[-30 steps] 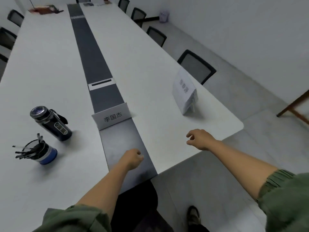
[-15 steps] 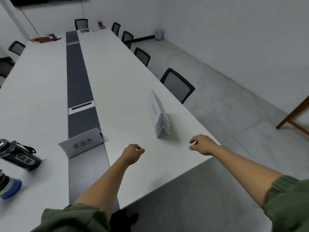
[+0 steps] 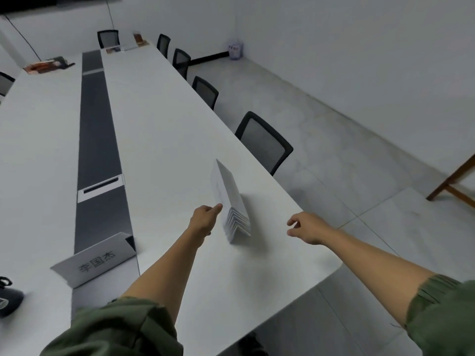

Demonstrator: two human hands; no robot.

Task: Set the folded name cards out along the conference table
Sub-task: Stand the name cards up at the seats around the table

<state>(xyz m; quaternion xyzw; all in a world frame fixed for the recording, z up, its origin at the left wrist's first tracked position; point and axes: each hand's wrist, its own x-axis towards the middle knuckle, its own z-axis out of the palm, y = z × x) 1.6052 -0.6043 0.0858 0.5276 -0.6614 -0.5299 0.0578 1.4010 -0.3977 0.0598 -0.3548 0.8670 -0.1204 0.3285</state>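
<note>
In the last second the left hand [image 3: 204, 220] has travelled forward from the near end of the counter [image 3: 159, 119] to the stack of folded name cards [image 3: 232, 201]. Its stretched fingers [image 3: 218, 207] now arrive at the left face of the stack, touching it or just beside it; I cannot tell which. The hand does not yet grip anything. The right hand [image 3: 309, 228] has moved only a little: it hovers near the right edge of the counter, on the other side of the stack, with fingers loosely curled and nothing in them. The view has also turned to the right, so the dark bottle [image 3: 10, 300] is now only partly visible at the left border. I judge that the person is about to take the stack, or the next card from it. One placed card [image 3: 95, 262] already stands at the near end, on the dark strip [image 3: 96, 129], so the task seems to be at its beginning, and the long sides with the chairs [image 3: 264, 143] have no cards yet. The stack is made of many tent-shaped cards nested one over another; its near end shows a row of thin white chevrons. The cards look like stiff, smooth paper, light and easy to slide. The counter top is matte white and flat, with a rounded corner, and the strip in its middle is dull grey.
</note>
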